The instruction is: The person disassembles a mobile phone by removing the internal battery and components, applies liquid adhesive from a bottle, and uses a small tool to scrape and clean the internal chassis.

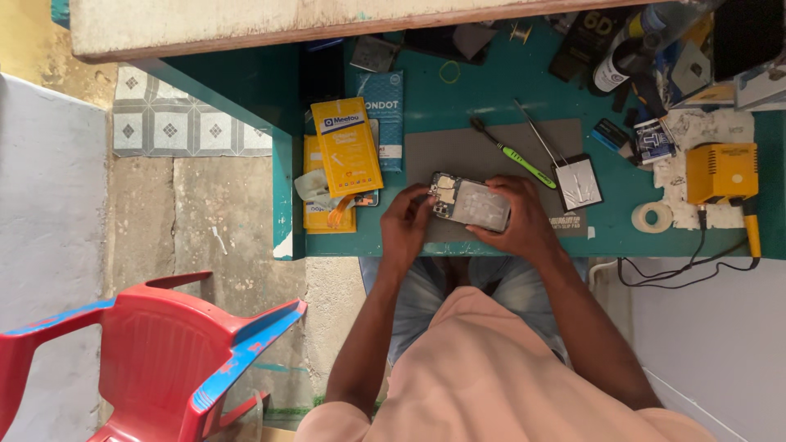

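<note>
An opened phone point(471, 203) with its back cover off, showing grey shielding and a gold patch, lies over the near edge of a grey work mat point(491, 143). My left hand point(405, 221) grips the phone's left end, fingertips near the camera corner. Around the phone's right end my right hand point(520, 217) is wrapped. A green-handled screwdriver point(514, 154) and thin metal tweezers point(536, 131) rest on the mat just beyond the phone. A grey rectangular metal part point(578, 182) sits at the mat's right edge.
Yellow packets point(348, 147) and a blue packet point(385, 115) lie on the teal table point(458, 90) to the left. A yellow soldering station point(720, 172) with black cable, a tape roll point(652, 217) and bottles sit right. A red plastic chair point(164, 352) stands lower left.
</note>
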